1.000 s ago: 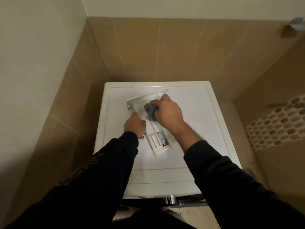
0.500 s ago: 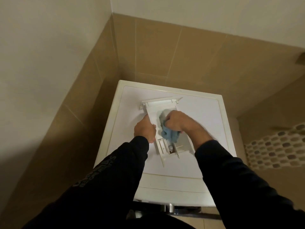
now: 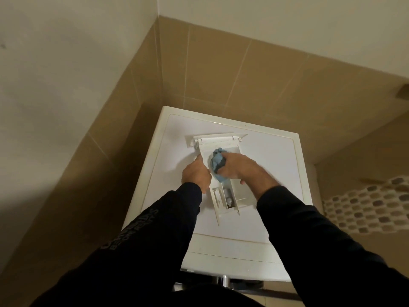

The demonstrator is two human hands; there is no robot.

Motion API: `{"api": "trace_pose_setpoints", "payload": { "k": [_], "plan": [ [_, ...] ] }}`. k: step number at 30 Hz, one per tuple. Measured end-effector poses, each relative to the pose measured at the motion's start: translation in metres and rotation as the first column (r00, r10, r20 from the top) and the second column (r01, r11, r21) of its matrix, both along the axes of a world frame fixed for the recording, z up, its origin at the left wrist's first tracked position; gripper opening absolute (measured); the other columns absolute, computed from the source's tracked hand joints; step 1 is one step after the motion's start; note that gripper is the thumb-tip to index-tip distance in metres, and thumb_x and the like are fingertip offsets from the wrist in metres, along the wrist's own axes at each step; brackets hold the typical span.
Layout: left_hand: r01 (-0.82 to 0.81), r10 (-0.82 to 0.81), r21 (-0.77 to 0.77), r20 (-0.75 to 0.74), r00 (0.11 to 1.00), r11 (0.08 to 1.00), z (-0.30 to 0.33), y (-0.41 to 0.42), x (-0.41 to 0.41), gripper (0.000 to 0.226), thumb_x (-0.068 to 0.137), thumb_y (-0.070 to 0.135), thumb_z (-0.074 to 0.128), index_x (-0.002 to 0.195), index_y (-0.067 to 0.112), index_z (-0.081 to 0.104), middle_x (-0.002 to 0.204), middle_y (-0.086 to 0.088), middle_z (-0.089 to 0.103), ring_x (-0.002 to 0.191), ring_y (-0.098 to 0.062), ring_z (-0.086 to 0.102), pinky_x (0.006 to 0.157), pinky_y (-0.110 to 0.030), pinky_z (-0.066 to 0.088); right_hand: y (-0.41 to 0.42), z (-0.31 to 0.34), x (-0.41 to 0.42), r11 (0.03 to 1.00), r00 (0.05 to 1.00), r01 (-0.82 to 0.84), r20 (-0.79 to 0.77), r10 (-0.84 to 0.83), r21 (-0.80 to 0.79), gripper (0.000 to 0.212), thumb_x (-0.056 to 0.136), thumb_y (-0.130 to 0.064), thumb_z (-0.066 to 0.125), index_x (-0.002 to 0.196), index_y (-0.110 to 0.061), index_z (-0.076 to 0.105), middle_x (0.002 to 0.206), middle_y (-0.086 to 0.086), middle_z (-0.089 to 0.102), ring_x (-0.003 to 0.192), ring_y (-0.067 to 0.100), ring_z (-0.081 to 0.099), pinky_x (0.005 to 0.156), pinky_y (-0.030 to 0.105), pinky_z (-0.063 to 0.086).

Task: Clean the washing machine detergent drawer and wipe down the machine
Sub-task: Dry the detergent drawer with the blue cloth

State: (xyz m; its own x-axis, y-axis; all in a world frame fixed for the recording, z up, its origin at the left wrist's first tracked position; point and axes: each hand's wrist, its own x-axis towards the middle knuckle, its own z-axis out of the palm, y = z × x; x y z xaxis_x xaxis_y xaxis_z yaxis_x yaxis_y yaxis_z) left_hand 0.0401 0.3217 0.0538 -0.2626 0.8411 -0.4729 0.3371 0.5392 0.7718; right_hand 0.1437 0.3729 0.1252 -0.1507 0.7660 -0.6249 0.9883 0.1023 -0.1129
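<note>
The white detergent drawer (image 3: 223,196) lies flat on top of the white washing machine (image 3: 272,165), its front panel pointing toward the back wall. My left hand (image 3: 195,173) grips the drawer's left side wall. My right hand (image 3: 240,168) holds a bunched blue cloth (image 3: 218,161) and presses it into the drawer's middle compartment. The near end of the drawer, with its small inner compartments, is uncovered.
The machine stands in a corner, with a beige tiled wall (image 3: 221,74) behind and another on the left. A mosaic tile strip (image 3: 365,209) runs along the right wall. The machine's front edge (image 3: 232,262) is just below my arms.
The view has tilted and moved closer. The drawer has turned so it lies nearly straight toward the back wall. My right hand with the cloth has slid along inside the drawer.
</note>
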Motion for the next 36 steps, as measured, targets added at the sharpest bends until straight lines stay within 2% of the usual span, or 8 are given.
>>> {"api": "trace_pose_setpoints", "payload": {
  "k": [5,8,12,16,19,23,29,36],
  "plan": [
    [0.063,-0.066,-0.055,-0.048,0.997,0.997,-0.002,0.003,-0.002,0.060,0.092,0.004,0.052,0.142,0.034,0.037,0.109,-0.011,0.063,0.087,-0.032,0.068,0.074,-0.043,0.062,0.013,0.022,-0.007,0.972,0.993,0.105,-0.036,-0.115,-0.210,0.036,0.085,-0.015,0.065,0.117,-0.016,0.049,0.105,0.009,0.056,0.092,0.025,0.056,0.077,0.040,0.056],
    [0.101,-0.105,-0.092,-0.039,0.994,0.991,-0.001,0.003,-0.004,0.079,0.087,-0.003,0.060,0.149,0.035,0.028,0.107,-0.010,0.063,0.079,-0.030,0.067,0.057,-0.034,0.061,0.018,0.024,-0.010,0.967,0.997,0.067,-0.007,-0.071,-0.247,0.037,0.086,-0.013,0.062,0.122,-0.010,0.056,0.111,0.013,0.060,0.092,0.025,0.058,0.078,0.038,0.056],
    [-0.002,0.004,-0.065,0.033,0.999,0.998,0.000,0.001,-0.001,0.065,0.093,0.005,0.049,0.145,0.041,0.033,0.106,-0.008,0.061,0.083,-0.030,0.067,0.059,-0.043,0.062,0.021,0.039,-0.013,0.969,1.000,-0.005,0.010,0.007,-0.245,0.038,0.089,-0.005,0.059,0.127,0.002,0.061,0.128,0.017,0.060,0.117,0.031,0.059,0.087,0.035,0.053],
    [-0.063,0.063,0.011,0.035,0.997,0.998,0.001,-0.001,0.002,0.047,0.094,0.009,0.044,0.133,0.036,0.048,0.108,0.000,0.060,0.086,-0.031,0.067,0.066,-0.045,0.062,0.028,0.046,-0.013,0.965,0.997,-0.017,0.069,0.037,-0.263,0.040,0.086,-0.010,0.060,0.124,0.002,0.063,0.113,0.014,0.065,0.102,0.026,0.061,0.092,0.037,0.052],
    [-0.084,0.084,0.025,0.001,0.997,0.996,0.000,0.000,0.003,0.039,0.093,0.009,0.043,0.124,0.032,0.054,0.107,-0.001,0.064,0.085,-0.030,0.067,0.073,-0.043,0.061,0.021,0.045,-0.014,0.957,0.995,-0.030,0.081,0.056,-0.289,0.042,0.088,-0.005,0.057,0.129,0.005,0.057,0.124,0.021,0.060,0.115,0.031,0.059,0.096,0.038,0.050],
    [-0.117,0.118,0.056,-0.018,0.993,0.992,0.000,-0.001,0.007,0.033,0.095,0.010,0.047,0.123,0.027,0.054,0.108,-0.003,0.064,0.091,-0.031,0.066,0.077,-0.045,0.060,0.012,0.036,-0.009,0.943,0.986,-0.036,0.142,0.088,-0.331,0.041,0.091,-0.007,0.055,0.130,0.004,0.054,0.110,0.016,0.056,0.095,0.025,0.055,0.082,0.033,0.049],
    [-0.116,0.119,0.032,-0.083,0.989,0.993,0.001,0.000,0.008,0.038,0.092,0.008,0.051,0.127,0.023,0.053,0.117,-0.007,0.063,0.100,-0.033,0.063,0.079,-0.047,0.060,-0.007,0.018,-0.001,0.919,0.963,-0.028,0.234,0.130,-0.393,0.046,0.090,-0.014,0.059,0.133,0.000,0.050,0.122,0.015,0.053,0.110,0.030,0.055,0.096,0.040,0.050],
    [-0.113,0.114,0.030,-0.071,0.991,0.993,0.000,0.001,0.006,0.038,0.094,0.008,0.050,0.128,0.024,0.052,0.116,-0.007,0.063,0.101,-0.033,0.063,0.080,-0.049,0.059,-0.028,0.006,0.012,0.953,0.950,-0.219,0.176,0.257,-0.207,0.028,0.087,-0.015,0.057,0.114,-0.008,0.063,0.106,0.007,0.064,0.098,0.025,0.061,0.084,0.035,0.051]
  ]
}}
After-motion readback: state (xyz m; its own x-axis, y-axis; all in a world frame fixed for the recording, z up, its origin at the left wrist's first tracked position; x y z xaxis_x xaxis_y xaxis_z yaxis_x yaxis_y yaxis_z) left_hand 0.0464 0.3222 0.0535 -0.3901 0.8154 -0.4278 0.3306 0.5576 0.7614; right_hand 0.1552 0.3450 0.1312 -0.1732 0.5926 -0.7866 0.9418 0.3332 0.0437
